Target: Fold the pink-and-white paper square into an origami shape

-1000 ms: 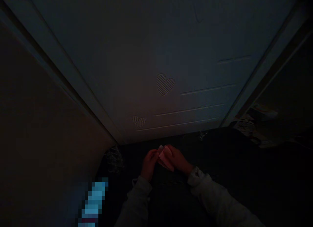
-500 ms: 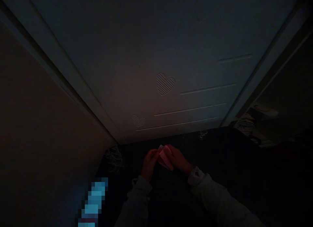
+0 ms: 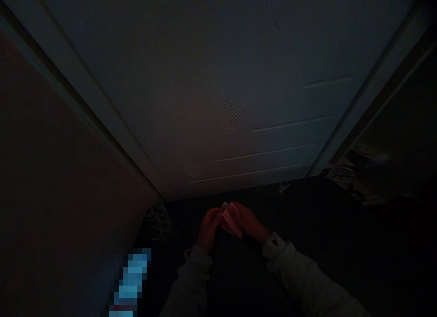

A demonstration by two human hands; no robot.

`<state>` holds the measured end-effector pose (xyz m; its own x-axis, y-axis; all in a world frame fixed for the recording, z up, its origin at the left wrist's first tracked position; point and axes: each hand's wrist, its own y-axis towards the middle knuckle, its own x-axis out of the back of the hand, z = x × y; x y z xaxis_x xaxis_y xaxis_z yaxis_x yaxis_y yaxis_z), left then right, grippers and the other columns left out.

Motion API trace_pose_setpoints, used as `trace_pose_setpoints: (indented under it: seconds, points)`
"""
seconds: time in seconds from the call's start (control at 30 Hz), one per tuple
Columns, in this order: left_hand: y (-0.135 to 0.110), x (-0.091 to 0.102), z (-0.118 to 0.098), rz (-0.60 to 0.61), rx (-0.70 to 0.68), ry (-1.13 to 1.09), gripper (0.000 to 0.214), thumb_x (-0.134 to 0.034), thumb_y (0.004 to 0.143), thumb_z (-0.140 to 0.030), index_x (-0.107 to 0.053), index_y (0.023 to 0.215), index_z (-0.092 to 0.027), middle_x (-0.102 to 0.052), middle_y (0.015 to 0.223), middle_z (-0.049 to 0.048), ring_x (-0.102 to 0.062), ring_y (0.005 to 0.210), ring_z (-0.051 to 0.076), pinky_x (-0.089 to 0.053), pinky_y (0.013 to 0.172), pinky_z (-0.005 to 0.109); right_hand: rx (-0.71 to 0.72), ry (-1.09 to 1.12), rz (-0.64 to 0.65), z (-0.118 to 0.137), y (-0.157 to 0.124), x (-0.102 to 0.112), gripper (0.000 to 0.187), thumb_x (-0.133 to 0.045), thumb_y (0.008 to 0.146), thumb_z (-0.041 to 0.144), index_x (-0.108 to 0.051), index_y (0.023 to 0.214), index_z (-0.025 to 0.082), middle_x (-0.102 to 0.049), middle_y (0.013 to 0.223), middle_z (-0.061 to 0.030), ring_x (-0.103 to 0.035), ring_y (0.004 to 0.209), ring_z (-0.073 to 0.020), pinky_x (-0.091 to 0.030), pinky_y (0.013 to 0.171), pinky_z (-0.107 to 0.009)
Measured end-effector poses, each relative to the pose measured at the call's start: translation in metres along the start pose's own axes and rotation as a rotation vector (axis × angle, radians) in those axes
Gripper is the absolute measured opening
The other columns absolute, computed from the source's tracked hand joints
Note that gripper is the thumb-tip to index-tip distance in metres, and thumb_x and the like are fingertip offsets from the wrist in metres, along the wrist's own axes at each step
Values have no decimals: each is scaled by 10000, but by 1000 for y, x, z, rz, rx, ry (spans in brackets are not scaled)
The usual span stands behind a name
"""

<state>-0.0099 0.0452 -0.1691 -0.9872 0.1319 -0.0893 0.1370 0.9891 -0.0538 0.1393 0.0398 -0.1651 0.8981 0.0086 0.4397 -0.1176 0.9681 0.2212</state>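
Note:
The scene is very dark. A small pink folded piece of paper (image 3: 231,219) sits between both hands, low in the middle of the head view. My left hand (image 3: 208,229) pinches its left edge with closed fingers. My right hand (image 3: 251,223) grips its right side, fingers curled round it. Both wrists wear light sleeves. The hands hover over a dark surface (image 3: 307,226) just in front of a pale door.
A pale door (image 3: 239,80) with embossed hearts and lines stands straight ahead. A brownish wall (image 3: 51,194) fills the left. A crinkled clear object (image 3: 157,220) lies left of the hands. Papers or clutter (image 3: 355,173) rest at the right. A blurred blue patch (image 3: 131,280) shows at bottom left.
Nothing has visibly moved; both hands stay pinched on the pink paper in the same spot. Only the light has shifted slightly.

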Motion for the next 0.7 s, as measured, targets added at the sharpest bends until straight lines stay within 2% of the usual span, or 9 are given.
trace_pose_setpoints:
  seconds: [0.13,0.27,0.4,0.53,0.7]
  points:
    - [0,-1,-1,-23,30,-38,287,-579,648,-376,-577,847,-169,-613,801,33,-552,757,164,-407,697,270,-10,36,0,0,0,1,304,-268,859,362,-514,850,184,-553,755,-10,-507,685,-120,-381,617,-232]
    - [-1,-1,-3,-31,34,-26,307,-576,653,-384,-575,862,-159,-616,810,44,-556,762,169,-412,695,276,7,11,25,2,-2,5,231,-403,806,368,-510,893,183,-559,788,-8,-506,700,-125,-382,615,-229]
    - [-1,0,-3,-26,15,-30,298,-576,655,-370,-573,866,-159,-617,828,49,-552,798,177,-406,718,283,13,-21,40,5,-3,5,259,-495,752,358,-510,948,190,-563,857,-18,-509,747,-137,-383,642,-234]
    - [-1,0,-3,24,26,-60,290,-582,655,-344,-561,874,-155,-615,828,50,-557,781,175,-407,712,293,13,-29,33,3,-2,2,240,-424,792,383,-521,871,178,-561,791,-15,-503,699,-126,-374,605,-226]
    - [-1,1,-1,21,28,-85,284,-599,646,-330,-562,864,-152,-622,823,51,-562,780,173,-406,721,290,-35,-12,-12,-2,0,0,329,-274,851,393,-505,776,172,-539,683,0,-491,616,-109,-359,553,-217]
